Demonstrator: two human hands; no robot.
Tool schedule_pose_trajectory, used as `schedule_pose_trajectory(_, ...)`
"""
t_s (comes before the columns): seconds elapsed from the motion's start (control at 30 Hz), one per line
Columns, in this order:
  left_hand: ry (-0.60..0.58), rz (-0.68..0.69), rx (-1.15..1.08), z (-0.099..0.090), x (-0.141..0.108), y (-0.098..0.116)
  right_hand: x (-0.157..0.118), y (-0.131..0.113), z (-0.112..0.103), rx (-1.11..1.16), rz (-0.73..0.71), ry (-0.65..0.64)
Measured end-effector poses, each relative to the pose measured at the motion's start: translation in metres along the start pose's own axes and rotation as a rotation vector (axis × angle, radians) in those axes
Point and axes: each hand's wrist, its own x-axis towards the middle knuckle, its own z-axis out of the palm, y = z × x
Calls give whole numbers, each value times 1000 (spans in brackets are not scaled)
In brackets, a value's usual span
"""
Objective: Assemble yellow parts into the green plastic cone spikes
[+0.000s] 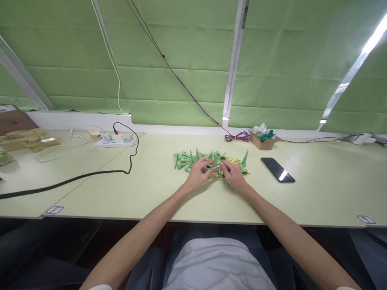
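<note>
Two hands: I see both meet over one heap at the middle of the table [151, 189], wrists resting on the top, which would steady fine finger work.
Heap: green cones [193, 158] lie jumbled just beyond the fingertips; pale yellow bits [234, 160] lie under and right of them.
Left hand [199, 173]: fingers curled together, pinching at what looks like a green piece; I cannot tell how firmly.
Right hand [233, 174]: fingers closed toward the left's, touching the same piece.
Right of the grip: a dark phone [277, 169] lies flat, near; a small cardboard box [264, 141] sits beyond.
Left of the grip: a black cable [90, 175] and power strip [115, 141], well apart.
Obstruction: nothing stands between hands and heap.
</note>
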Motion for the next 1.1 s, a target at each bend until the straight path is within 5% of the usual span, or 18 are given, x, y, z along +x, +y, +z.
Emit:
schedule_pose_trajectory(0.4,47,-131,-74,-2,2,6,2,-5,-2,-23,54,114)
schedule_pose_trajectory(0.77,-202,-373,-259,-1,3,7,0,-2,-3,-1,50,85)
schedule_pose_trajectory(1.1,-288,-499,-325,-4,4,3,-1,-5,-3,43,6,4)
